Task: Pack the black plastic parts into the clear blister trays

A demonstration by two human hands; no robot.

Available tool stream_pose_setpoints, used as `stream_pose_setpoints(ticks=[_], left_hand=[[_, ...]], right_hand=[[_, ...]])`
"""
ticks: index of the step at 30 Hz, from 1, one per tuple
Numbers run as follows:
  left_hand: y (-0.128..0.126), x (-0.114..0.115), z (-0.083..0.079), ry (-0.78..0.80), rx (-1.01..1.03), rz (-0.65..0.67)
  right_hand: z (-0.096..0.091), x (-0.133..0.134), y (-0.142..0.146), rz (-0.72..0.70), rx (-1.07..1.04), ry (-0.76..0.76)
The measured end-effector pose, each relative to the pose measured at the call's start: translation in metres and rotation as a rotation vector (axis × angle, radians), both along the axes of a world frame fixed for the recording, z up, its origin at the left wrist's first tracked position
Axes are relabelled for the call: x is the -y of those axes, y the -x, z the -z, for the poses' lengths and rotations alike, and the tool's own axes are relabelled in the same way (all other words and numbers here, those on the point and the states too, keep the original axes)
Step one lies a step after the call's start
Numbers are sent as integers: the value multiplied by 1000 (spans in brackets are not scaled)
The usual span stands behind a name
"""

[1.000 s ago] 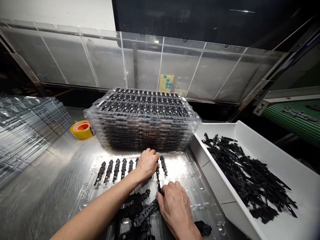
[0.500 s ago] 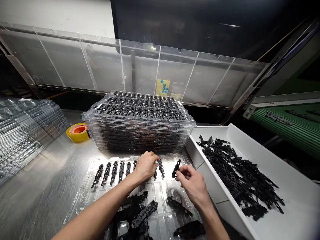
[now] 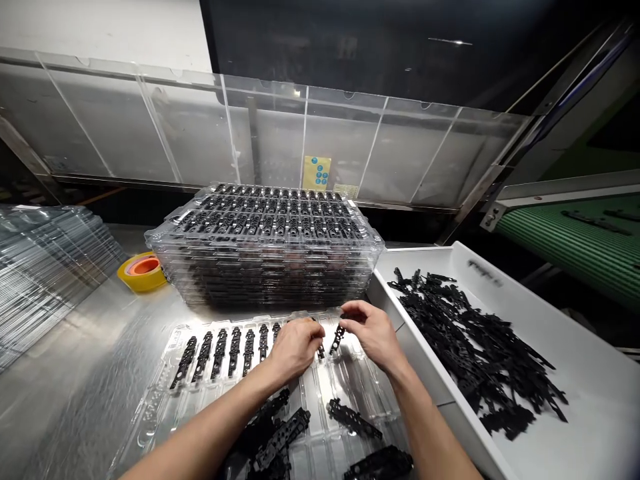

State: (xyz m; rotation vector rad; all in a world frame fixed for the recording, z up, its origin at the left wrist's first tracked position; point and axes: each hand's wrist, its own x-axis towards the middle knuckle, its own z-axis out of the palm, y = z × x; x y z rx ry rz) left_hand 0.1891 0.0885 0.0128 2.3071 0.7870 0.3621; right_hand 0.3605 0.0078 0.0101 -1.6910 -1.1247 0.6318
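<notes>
We judge this to be the placing step: the fingers of the right hand pinch a black part beside the filled row in the clear tray. The left hand bends over that row — whether its fingers grip anything, we cannot tell. The next move seems to call for lining the part up with its slot. Against half a second ago, we see the part nearer the left hand, and a blurred dark shape at the white bin.
</notes>
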Motion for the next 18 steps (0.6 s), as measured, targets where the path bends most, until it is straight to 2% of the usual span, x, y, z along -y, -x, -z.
stream_pose_setpoints(ticks=[3, 5, 12, 18], left_hand=[[-2, -3, 8, -131, -72, -47], [-5, -4, 12, -182, -125, -43], [-8, -3, 17, -264, -232, -34], [-8, -4, 19, -292, -244, -30]], right_hand=[[-3, -18, -4, -139, 42, 24], [-4, -25, -4, -181, 62, 41], [-5, -30, -5, -178, 139, 54], [14, -28, 7, -203, 347, 63]])
